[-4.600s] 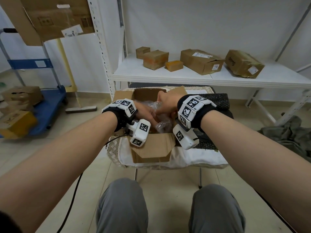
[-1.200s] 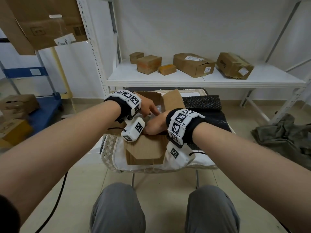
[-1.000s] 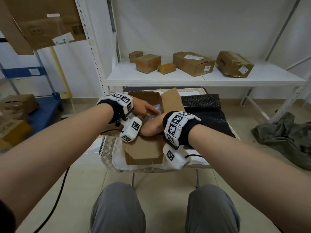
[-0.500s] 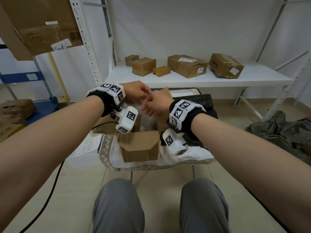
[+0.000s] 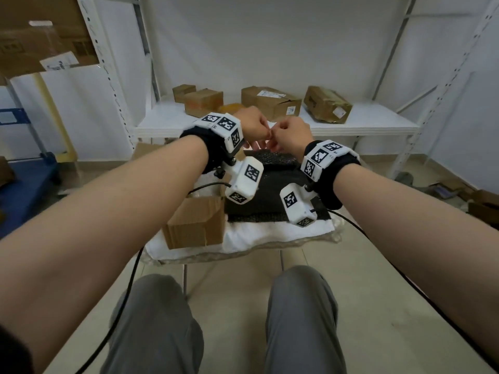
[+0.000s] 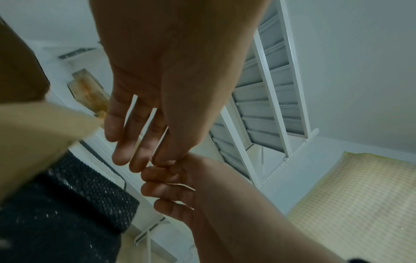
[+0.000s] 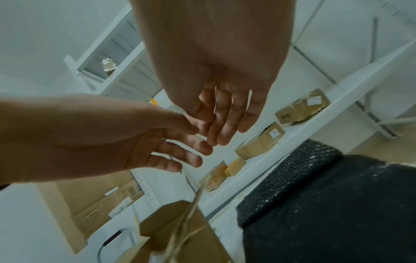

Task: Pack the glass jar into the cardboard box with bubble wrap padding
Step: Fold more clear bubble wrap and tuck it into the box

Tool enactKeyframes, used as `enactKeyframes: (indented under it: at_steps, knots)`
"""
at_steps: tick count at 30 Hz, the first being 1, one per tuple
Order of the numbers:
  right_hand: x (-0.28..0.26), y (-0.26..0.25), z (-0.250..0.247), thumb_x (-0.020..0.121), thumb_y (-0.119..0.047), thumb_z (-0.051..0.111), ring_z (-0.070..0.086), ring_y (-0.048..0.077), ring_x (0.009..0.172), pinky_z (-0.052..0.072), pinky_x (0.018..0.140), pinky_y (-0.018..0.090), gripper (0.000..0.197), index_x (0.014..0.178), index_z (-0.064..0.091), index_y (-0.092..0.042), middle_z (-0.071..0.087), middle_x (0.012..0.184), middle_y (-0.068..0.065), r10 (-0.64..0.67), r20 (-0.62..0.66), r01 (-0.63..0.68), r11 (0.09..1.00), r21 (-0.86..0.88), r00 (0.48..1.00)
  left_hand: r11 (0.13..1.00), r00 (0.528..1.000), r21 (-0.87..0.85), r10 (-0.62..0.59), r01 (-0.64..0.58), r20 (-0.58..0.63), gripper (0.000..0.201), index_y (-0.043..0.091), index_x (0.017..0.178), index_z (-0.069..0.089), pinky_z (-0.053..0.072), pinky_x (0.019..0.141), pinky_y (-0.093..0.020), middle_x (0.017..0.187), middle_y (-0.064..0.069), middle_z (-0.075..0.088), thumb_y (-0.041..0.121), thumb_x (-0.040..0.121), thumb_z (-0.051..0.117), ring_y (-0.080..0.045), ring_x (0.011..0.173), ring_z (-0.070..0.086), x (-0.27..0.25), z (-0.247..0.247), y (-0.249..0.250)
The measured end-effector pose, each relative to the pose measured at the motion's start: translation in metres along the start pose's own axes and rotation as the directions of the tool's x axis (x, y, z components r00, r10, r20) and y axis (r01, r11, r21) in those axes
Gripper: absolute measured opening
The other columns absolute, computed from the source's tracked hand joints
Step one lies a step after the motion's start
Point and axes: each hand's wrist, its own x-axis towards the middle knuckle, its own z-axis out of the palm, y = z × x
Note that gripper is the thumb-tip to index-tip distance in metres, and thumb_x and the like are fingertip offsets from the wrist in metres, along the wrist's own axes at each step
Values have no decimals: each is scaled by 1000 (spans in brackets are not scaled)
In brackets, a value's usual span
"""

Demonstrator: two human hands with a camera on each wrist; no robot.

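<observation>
Above cardboard box [image 5: 195,225], left hand [image 5: 252,126] & right hand [image 5: 290,133] pinch thin, barely visible twine [image 7: 191,210]; jar hidden.

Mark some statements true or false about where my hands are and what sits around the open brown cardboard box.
1. Both hands are raised above the open brown cardboard box, fingertips meeting. True.
2. The black bubble wrap sheet lies left of the box. False: it lies to the right of the box, on the white cloth.
3. The white shelf behind holds several closed cardboard parcels. True.
4. The left hand presses flat on a box flap. False: it is in the air, fingertips against the right hand.
5. A thin pale strand runs from the fingers down towards the box. True.
</observation>
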Motion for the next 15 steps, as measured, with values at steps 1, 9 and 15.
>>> enactKeyframes:
  at_steps: [1,9,15]
  knots:
    - [1,8,-6,92,-8,48,66,20,60,53,55,26,32,66,64,-14,73,76,14,18,-18,-19,1000,-6,1000,1000,1000,-9,1,-1,4,15,10,96,73,59,73,-30,91,-7,76,16,91,60,-18,77,72,1,8,7]
    - [-6,66,-43,91,-8,46,60,14,54,51,54,22,30,65,60,-13,63,63,7,192,-60,-197,977,-82,980,989,996,-132,-56,65,73,25,1,102,73,61,80,-42,94,-15,75,18,83,73,-22,71,67,14,83,39]
    - [-6,109,-42,94,-16,47,64,20,66,48,58,24,26,72,61,-12,67,74,12,322,69,-311,941,-134,944,990,987,-92,-92,105,133,16,2,82,73,60,72,-41,85,-15,74,17,78,76,-24,62,65,24,128,38]
